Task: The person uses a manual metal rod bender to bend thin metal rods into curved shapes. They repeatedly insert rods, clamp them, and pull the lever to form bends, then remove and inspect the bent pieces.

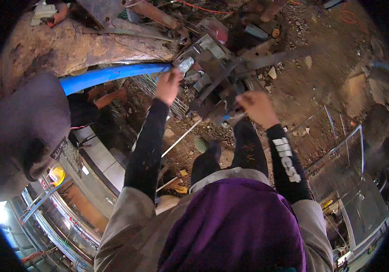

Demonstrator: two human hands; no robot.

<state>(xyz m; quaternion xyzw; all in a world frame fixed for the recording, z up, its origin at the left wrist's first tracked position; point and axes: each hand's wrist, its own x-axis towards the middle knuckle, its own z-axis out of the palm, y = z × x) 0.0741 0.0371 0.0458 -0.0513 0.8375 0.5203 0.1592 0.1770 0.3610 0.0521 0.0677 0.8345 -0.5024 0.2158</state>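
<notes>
My left hand reaches up beside the end of a blue bar, near a pale, silvery piece; its fingers are smeared by motion. To the right, my right hand has its fingers curled in at the edge of a dark metal bench tool; what they hold, if anything, is hidden. Two long dark bars extend from that tool. A thin pale rod slants up from lower left toward the tool, between my forearms. A small blue part shows just left of my right hand.
Another person in a grey cap is close on my left, one bare forearm stretched toward the tool. A bundle of thin rods lies under the blue bar. Wire-mesh frames stand at right. Stones litter the dirt floor.
</notes>
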